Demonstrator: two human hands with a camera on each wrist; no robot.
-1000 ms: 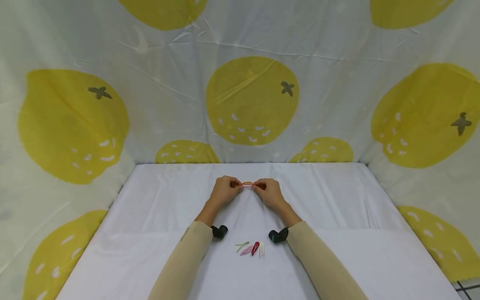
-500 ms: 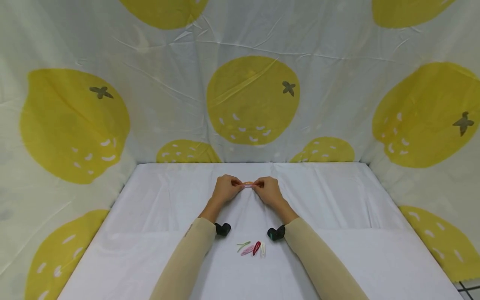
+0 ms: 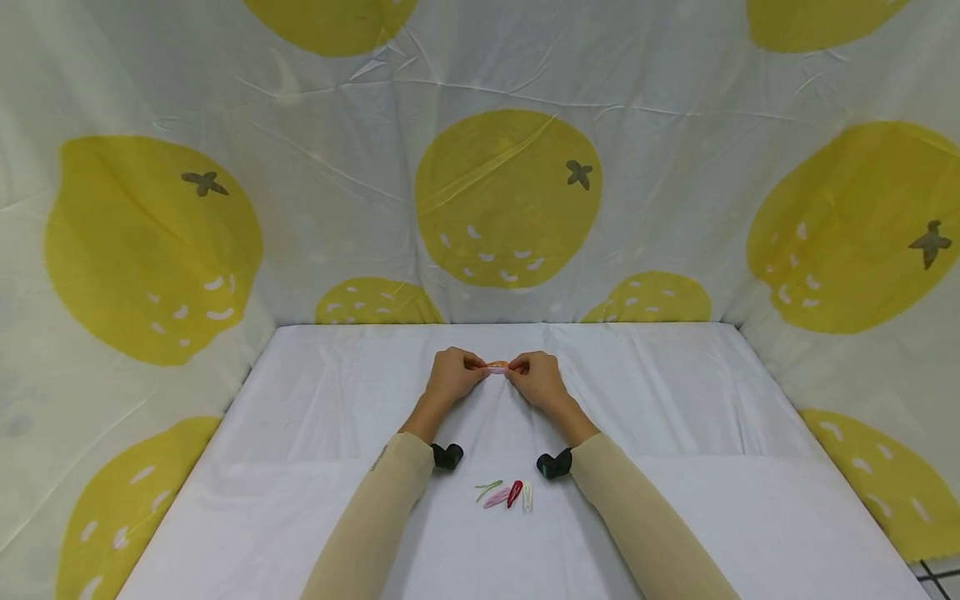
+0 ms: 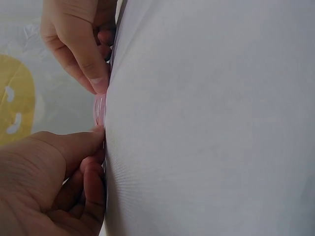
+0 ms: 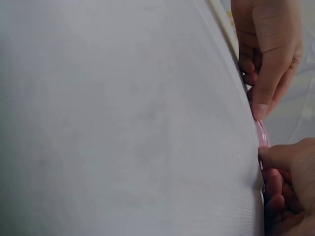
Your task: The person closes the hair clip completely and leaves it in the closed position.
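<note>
The left hand (image 3: 452,377) and right hand (image 3: 540,380) have hardly shifted in the last second, yet the slender glossy pink strip (image 4: 100,110) now shows fuller beneath a curved orange strip (image 3: 497,363), suggesting fine adjustment. Each grip pinches one end of the pink strip, beyond the red teardrop-shaped hair clip (image 3: 514,494) on the white cloth-covered worktop (image 3: 712,400). Its long axis runs crosswise, hand to hand; fingers hide which way it points.

From the pink strip (image 4: 100,110), the tablecloth (image 3: 660,379) leaves room past the left hand (image 3: 452,374) at 9 o'clock and the right hand (image 3: 539,378) at 3; the curtain (image 3: 337,150) blocks 12, right sleeve (image 3: 645,521) 4:30, left sleeve (image 3: 369,517) 7:30, hair clips (image 3: 514,494) 6.
</note>
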